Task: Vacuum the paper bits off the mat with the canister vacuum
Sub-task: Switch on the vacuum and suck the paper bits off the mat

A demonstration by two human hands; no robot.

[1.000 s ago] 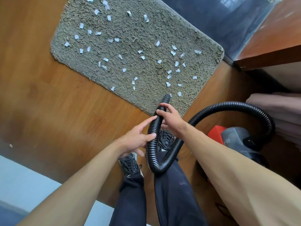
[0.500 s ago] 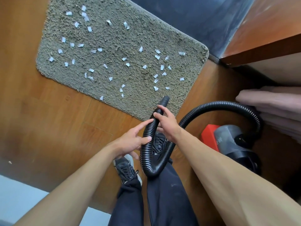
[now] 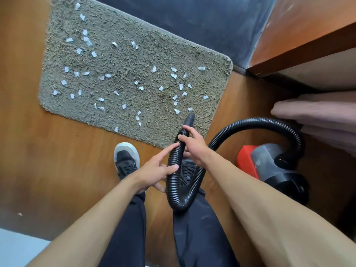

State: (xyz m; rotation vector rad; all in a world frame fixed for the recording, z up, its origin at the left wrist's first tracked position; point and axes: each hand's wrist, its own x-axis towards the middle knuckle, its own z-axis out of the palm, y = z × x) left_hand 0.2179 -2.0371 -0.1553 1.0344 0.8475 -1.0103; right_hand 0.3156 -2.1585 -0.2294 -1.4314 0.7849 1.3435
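Plainly a home, a lived-in room rather than any workplace. Underfoot, warm wood-plank floor (image 3: 48,170) with a shaggy grey-brown mat (image 3: 134,60) laid up against a dark glossy panel (image 3: 192,22). To the right, the brown edge of wooden furniture (image 3: 308,39), and below it a stack of folded pinkish bedding (image 3: 317,116). Near that, a small household canister vacuum (image 3: 269,164), red and grey, on the floor with its ribbed black hose (image 3: 260,121) looping out. Casual dress too: dark trousers (image 3: 125,228) and black lace-up sneakers (image 3: 126,160). At lower left, a pale surface (image 3: 15,247), too little seen to name.
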